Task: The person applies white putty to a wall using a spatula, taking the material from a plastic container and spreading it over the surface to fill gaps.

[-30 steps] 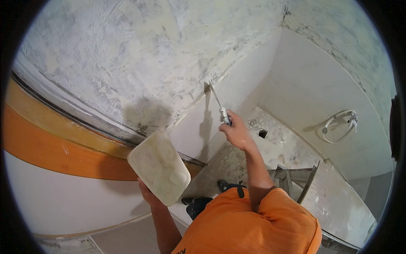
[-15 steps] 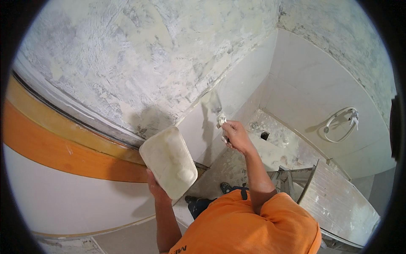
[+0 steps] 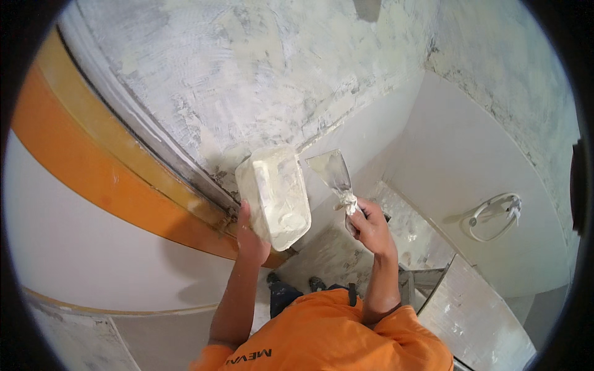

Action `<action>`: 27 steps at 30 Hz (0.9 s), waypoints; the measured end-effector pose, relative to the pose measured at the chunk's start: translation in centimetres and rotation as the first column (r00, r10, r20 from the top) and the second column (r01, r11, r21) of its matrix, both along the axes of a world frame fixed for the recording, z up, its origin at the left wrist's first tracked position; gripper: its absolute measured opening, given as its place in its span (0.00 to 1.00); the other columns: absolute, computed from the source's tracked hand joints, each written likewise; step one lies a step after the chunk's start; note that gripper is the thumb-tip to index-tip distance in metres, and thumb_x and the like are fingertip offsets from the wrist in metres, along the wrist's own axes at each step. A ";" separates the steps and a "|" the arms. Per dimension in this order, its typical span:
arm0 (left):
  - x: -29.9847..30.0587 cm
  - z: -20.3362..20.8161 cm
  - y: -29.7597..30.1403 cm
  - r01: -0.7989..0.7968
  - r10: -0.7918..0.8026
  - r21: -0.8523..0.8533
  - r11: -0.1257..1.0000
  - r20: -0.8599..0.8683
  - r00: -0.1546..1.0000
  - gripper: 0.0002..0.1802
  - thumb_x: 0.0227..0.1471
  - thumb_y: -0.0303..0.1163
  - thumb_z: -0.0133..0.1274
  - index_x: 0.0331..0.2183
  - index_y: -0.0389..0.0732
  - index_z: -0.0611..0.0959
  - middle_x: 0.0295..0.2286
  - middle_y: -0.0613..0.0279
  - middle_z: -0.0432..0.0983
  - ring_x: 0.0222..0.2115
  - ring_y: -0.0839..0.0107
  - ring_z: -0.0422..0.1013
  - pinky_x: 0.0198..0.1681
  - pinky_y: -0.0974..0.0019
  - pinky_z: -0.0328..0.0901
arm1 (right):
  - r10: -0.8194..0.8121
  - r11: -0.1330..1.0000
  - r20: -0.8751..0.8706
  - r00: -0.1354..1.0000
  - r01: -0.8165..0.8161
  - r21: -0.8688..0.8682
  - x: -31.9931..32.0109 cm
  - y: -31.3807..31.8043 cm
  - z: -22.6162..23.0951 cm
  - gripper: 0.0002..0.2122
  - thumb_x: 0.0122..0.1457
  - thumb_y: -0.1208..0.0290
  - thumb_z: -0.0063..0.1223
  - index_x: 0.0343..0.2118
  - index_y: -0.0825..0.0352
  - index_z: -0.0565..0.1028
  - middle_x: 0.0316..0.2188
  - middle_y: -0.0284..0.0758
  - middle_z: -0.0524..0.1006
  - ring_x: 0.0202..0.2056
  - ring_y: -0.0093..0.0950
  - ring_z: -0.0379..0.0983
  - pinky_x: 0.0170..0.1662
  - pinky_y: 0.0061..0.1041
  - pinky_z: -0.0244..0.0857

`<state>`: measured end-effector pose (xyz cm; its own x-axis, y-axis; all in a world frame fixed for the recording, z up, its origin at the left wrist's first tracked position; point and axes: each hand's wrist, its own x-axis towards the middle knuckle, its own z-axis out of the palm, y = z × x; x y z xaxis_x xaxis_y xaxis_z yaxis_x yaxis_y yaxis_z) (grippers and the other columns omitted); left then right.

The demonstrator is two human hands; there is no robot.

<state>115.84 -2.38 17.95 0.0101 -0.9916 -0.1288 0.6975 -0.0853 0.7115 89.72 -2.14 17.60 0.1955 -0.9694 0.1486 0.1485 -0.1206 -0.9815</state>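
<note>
Likely light and springy, a putty knife point(image 3: 339, 175) is best gripped by its handle, where the right hand point(image 3: 374, 231) clasps it, blade beyond the fingers, right of a putty-smeared tub point(image 3: 252, 193). The left hand point(image 3: 252, 241) grips the tub, probably stiff, at its near-left side

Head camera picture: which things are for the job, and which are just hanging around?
For the job, it seems:
scraper, held in the right fingers
tub with pale paste, held in the left fingers

Just around:
looped white hose
streaked board, lower right
</note>
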 end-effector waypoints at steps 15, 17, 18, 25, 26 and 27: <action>-1.3 3.4 -3.7 0.023 -0.016 -0.400 0.916 0.021 1.000 0.42 0.63 0.56 0.43 0.65 0.36 0.56 0.60 0.52 0.60 0.60 0.56 0.60 0.63 0.53 0.55 | -0.041 0.998 -0.202 0.979 0.051 0.046 -1.0 3.8 3.7 0.08 0.62 0.73 0.48 0.32 0.71 0.76 0.21 0.30 0.76 0.18 0.19 0.70 0.22 0.21 0.62; -1.2 3.5 -3.8 -0.024 0.065 -0.440 0.898 0.077 0.995 0.43 0.61 0.56 0.48 0.64 0.36 0.56 0.58 0.54 0.63 0.58 0.61 0.62 0.63 0.57 0.55 | -0.094 0.995 -0.282 0.955 0.087 -0.037 -0.6 4.2 3.7 0.07 0.61 0.72 0.49 0.32 0.71 0.76 0.20 0.31 0.76 0.17 0.20 0.70 0.22 0.22 0.62; -1.2 3.8 -3.7 -0.038 0.099 -0.450 0.892 0.113 0.989 0.43 0.61 0.56 0.48 0.64 0.35 0.57 0.57 0.55 0.64 0.57 0.62 0.62 0.62 0.58 0.55 | -0.124 0.991 -0.319 0.940 0.104 -0.079 -0.5 4.3 3.8 0.07 0.60 0.72 0.50 0.32 0.71 0.76 0.19 0.32 0.75 0.17 0.21 0.70 0.23 0.22 0.63; 1.5 3.8 -4.0 -0.051 0.250 -0.517 0.854 0.324 0.912 0.39 0.62 0.53 0.48 0.63 0.36 0.60 0.54 0.56 0.66 0.55 0.66 0.64 0.60 0.62 0.57 | -0.157 0.986 -0.336 0.929 0.130 -0.101 -0.1 4.6 4.1 0.08 0.60 0.72 0.50 0.32 0.71 0.77 0.18 0.31 0.74 0.16 0.21 0.69 0.21 0.21 0.61; 1.6 4.0 -4.1 -0.055 0.224 -0.504 0.862 0.283 0.933 0.39 0.62 0.53 0.47 0.63 0.36 0.61 0.54 0.56 0.66 0.55 0.66 0.64 0.60 0.61 0.58 | -0.085 0.995 -0.243 0.966 0.094 0.025 -0.2 4.4 4.3 0.08 0.60 0.72 0.49 0.33 0.71 0.77 0.17 0.31 0.74 0.16 0.20 0.68 0.20 0.20 0.60; 1.6 4.4 -4.0 -0.076 0.207 -0.475 0.877 0.230 0.951 0.38 0.62 0.53 0.48 0.63 0.36 0.61 0.54 0.56 0.66 0.55 0.66 0.64 0.60 0.61 0.59 | -0.018 0.989 -0.138 0.990 0.038 0.144 -0.2 4.2 4.5 0.08 0.61 0.72 0.48 0.33 0.71 0.77 0.17 0.31 0.73 0.15 0.20 0.68 0.19 0.20 0.60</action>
<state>117.48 -6.36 22.38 0.1237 -0.9231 0.3642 0.4559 0.3789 0.8054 89.52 2.11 22.08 0.1769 -0.9840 -0.0203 0.0115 0.0227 -0.9997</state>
